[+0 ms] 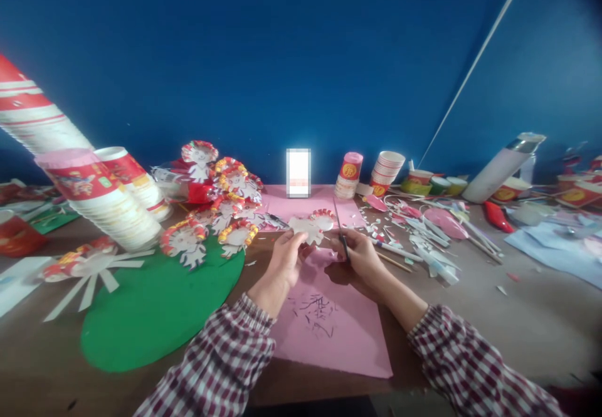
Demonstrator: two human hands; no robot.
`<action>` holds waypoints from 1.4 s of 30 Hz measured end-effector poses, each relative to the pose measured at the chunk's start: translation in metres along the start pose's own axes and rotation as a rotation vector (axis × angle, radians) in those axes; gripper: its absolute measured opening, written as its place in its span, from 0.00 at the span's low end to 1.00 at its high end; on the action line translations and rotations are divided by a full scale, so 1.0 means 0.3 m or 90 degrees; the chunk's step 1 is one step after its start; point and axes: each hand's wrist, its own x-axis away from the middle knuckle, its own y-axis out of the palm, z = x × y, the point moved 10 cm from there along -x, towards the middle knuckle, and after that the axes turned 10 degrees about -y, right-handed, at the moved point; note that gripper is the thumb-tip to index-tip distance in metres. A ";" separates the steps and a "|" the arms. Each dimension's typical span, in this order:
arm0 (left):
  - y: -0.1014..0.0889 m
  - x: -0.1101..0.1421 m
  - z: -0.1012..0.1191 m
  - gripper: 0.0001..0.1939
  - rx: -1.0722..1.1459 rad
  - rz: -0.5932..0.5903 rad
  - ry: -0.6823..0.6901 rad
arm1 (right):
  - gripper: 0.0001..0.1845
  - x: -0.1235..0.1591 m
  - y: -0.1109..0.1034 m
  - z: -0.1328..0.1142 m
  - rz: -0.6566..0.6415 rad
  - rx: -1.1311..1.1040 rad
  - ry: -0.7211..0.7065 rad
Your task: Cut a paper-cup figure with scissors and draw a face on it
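Clock directions are from the centre of the view. At nine o'clock, tall stacks of red-and-white paper cups (117,216) lean beside a green oval sheet (155,326), which lies at eight o'clock. Several white figures with red and yellow curled rims (183,244) sit at its far edge.

Just below centre, near six o'clock, the left hand (283,263) has thumb and fingers clamped on the left side of a white paper cutout (308,226), held above a pink sheet (357,348). Between four and five o'clock, the right hand (364,260) is closed around a dark slim tool (345,248), probably scissors, upright at the cutout's right edge; whether its blades are apart cannot be told.

The step seems to be trimming. It would go best with the cutout held flat and taut, turned by the left hand into the tool, with small snips that spare the curls and fingertips well away from the blades.

The cutout looks thin and pale, with a wavy, lobed outline. A crinkled red-and-white band (324,215) curves along its upper right; finer marks are too blurred to read. Between three and four o'clock lie white paper scraps (426,236).
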 end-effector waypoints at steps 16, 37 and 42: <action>0.060 -0.003 -0.035 0.15 -0.156 -0.109 -0.028 | 0.23 0.051 0.072 0.032 -0.074 -0.252 0.129; 0.051 0.008 -0.025 0.12 -0.139 -0.077 -0.015 | 0.20 0.041 0.090 0.018 -0.105 -0.265 0.117; 0.032 0.001 -0.016 0.10 -0.172 -0.039 0.011 | 0.23 0.038 0.089 0.002 -0.113 -0.249 0.099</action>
